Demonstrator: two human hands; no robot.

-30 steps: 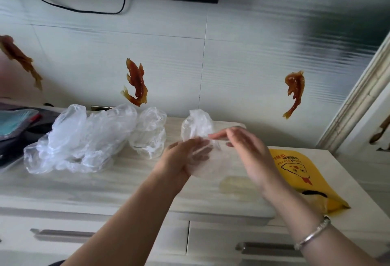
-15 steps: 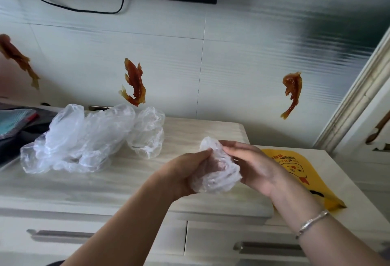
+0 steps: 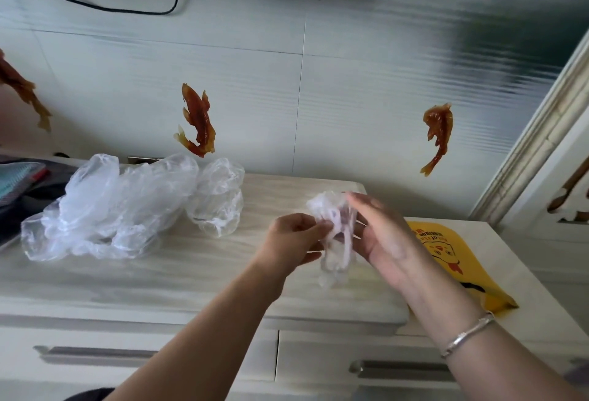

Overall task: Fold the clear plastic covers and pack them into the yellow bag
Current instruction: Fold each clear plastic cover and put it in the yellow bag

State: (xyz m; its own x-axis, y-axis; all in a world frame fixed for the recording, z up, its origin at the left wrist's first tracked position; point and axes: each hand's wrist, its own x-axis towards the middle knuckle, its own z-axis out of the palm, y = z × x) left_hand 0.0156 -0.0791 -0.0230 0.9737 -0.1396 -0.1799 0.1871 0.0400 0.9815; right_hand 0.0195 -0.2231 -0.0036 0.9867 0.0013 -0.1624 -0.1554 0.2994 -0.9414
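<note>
Pinching one clear plastic cover (image 3: 334,235) at its left edge, the left hand (image 3: 294,238) is seen with fingers curled onto the film; the right hand (image 3: 382,235) is held flat against the other side, fingers straight, pressing rather than gripping. The cover is carried in the air above the bench (image 3: 197,276), bunched and partly folded, its lower end hanging loose. The yellow bag (image 3: 459,267) lies flat on the lower surface just right of the hands, partly hidden by the right forearm; its opening cannot be made out. A pile of unfolded covers (image 3: 127,209) rests well to the left.

Risks are judged as follows — the slippery film may spring open if pressure is eased, and the loose tail may snag at the bag mouth. A flat, closed bag would resist one-handed insertion — the fold could be lost there.
</note>
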